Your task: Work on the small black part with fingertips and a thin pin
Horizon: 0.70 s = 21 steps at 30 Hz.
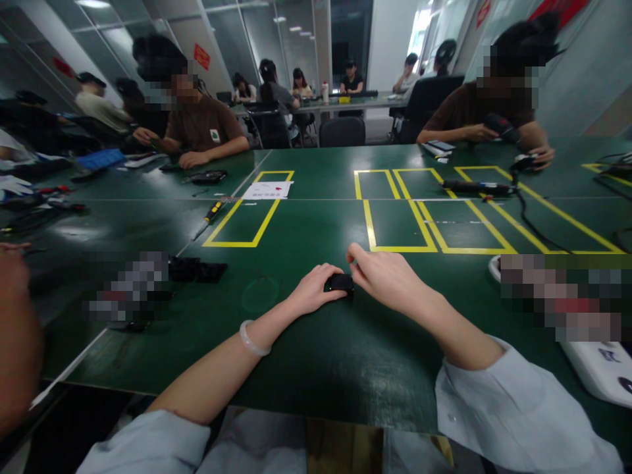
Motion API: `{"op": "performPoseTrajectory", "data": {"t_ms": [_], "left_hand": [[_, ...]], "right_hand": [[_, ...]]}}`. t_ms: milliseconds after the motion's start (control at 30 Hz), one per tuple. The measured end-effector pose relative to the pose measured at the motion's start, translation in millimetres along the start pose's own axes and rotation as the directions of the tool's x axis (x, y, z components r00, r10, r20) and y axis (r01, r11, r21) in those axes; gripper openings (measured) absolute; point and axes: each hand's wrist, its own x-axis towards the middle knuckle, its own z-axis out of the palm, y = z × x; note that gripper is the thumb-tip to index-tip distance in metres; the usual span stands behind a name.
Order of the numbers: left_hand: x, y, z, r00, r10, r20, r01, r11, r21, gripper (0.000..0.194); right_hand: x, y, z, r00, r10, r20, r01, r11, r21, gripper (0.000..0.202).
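Observation:
Near the middle of the green table (306, 230), my left hand (316, 289) grips a small black object (340, 283) low over the tabletop, its fingers behind it and thumb in front. My right hand (378, 273) is at the right end of the black object, with its fingers bent together and raised a little above it. Whether anything small is between those fingertips cannot be made out. A pale bangle (255, 339) is on my left wrist.
A yellow-handled screwdriver (213, 212) and black parts (197, 268) lie to the left. A paper sheet (269, 190) sits beyond. A black tool (478, 187) with a cable lies far right; a white object (600, 368) is near right. Two people sit opposite; another person's arm (17, 342) is at left.

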Motion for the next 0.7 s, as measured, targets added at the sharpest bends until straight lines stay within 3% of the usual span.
{"op": "performPoseTrajectory", "data": {"t_ms": [167,400,700], "left_hand": [[0.2,0.1,0.5,1.0,-0.006,0.001,0.006,1.0,0.003,0.038],[0.0,2.0,-0.8,1.0,-0.007,0.005,0.007,1.0,-0.002,0.037],[-0.1,0.4,-0.4,1.0,-0.002,0.007,0.002,1.0,0.008,0.037]], "right_hand": [[1.8,1.8,1.8,0.999,-0.001,0.039,0.003,0.998,-0.067,0.023],[0.0,-0.2,0.0,1.0,-0.004,0.012,0.004,1.0,0.009,0.019],[1.4,-0.5,-0.2,0.999,0.005,0.036,-0.004,1.0,-0.023,0.02]]}}
